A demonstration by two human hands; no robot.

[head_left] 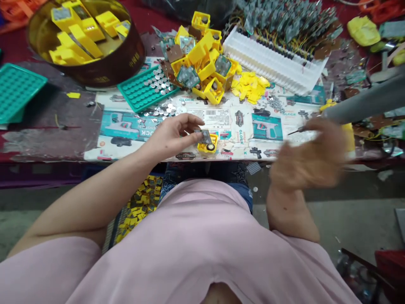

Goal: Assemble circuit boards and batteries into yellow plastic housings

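My left hand (172,135) is at the front of the table, with thumb and fingers closed on a small dark grey panel (206,136). The panel tilts over a small open yellow plastic case (215,142), and a round black-rimmed part (210,147) shows in the case. To the right, my right hand (313,158) is smeared by motion, up off the table's front edge. Its fingers are round the front end of a grey electric screwdriver (360,101), whose thin bit (295,131) points left, apart from the case.
Behind my left hand are a green tray (126,90) with silver button cells, a heap of yellow cases (202,55) and flat yellow pieces (249,86). Small screws (274,104) lie near a white foam rack (272,63) of wired boards. A brown tin (95,74) stands back left.
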